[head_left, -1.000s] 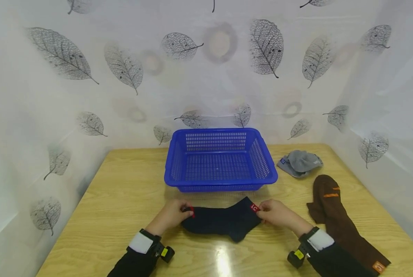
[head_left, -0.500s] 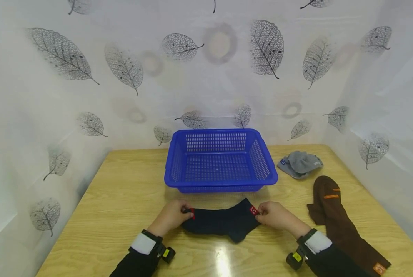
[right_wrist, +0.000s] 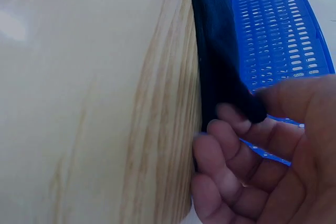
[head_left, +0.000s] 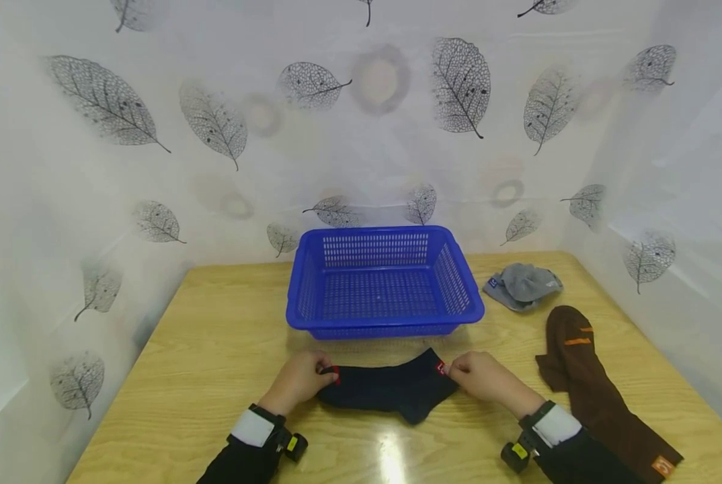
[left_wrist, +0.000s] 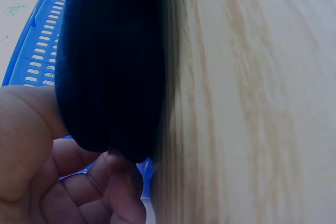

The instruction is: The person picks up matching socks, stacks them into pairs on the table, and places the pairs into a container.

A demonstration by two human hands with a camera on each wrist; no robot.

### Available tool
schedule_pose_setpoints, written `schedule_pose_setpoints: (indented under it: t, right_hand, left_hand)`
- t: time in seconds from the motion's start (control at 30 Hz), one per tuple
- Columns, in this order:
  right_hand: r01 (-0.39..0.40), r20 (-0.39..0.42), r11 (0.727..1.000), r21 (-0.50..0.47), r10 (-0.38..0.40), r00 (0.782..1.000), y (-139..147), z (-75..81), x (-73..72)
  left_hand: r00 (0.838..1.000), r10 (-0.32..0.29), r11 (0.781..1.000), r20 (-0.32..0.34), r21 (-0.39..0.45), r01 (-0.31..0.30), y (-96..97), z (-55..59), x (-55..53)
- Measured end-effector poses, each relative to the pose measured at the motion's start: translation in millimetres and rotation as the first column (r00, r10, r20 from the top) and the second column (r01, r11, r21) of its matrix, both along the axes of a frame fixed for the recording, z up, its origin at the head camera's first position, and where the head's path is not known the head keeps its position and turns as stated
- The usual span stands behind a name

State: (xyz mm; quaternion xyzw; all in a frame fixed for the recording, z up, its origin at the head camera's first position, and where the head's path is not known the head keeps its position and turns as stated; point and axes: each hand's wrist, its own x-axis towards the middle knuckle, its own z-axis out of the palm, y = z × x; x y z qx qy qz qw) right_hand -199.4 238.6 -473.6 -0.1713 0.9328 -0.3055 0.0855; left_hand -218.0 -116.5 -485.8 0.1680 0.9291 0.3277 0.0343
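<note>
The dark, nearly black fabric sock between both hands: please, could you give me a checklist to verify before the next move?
1. Left hand holds one end of the dark fabric sock: ok, its fingers pinch it.
2. Right hand holds the other end: ok, its fingers pinch the edge.
3. Sock spread lengthwise, not bunched: ok.
4. Only one sock, no second underneath: cannot tell; the left wrist view shows two dark lobes at the tip.
5. Blue rectangular plastic basket upright, open side up: ok.
6. Long brown fabric sock free of the black right sleeve: cannot tell; they overlap in the head view.
</note>
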Motion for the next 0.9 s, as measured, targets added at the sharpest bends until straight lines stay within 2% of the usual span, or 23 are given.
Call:
schedule_pose_setpoints:
  t: [0.37, 0.57, 0.7, 0.9]
  right_hand:
    - [0.027, 0.01, 0.998, 0.06, -0.028, 1.0, -1.9, -0.8, -2.7]
    - [0.061, 0.006, 0.996, 0.058, -0.061, 0.998, -3.8, -1.3, -4.2]
    - [0.075, 0.065, 0.997, 0.013, -0.076, 0.995, -2.7, -2.0, -7.9]
    - [0.092, 0.142, 0.995, -0.035, -0.086, 0.986, 0.2, -1.4, -11.3]
  left_hand:
    - [1.0, 0.008, 1.0, 0.003, 0.007, -0.008, -0.3, 0.0, 0.6]
    - [0.998, 0.051, 0.999, -0.023, -0.003, -0.052, -0.1, -1.5, 0.0]
    - [0.996, 0.08, 0.997, -0.041, -0.019, -0.081, 0.8, -2.2, -3.3]
    - [0.997, 0.082, 0.997, -0.007, -0.01, -0.083, 2.6, -1.6, -7.2]
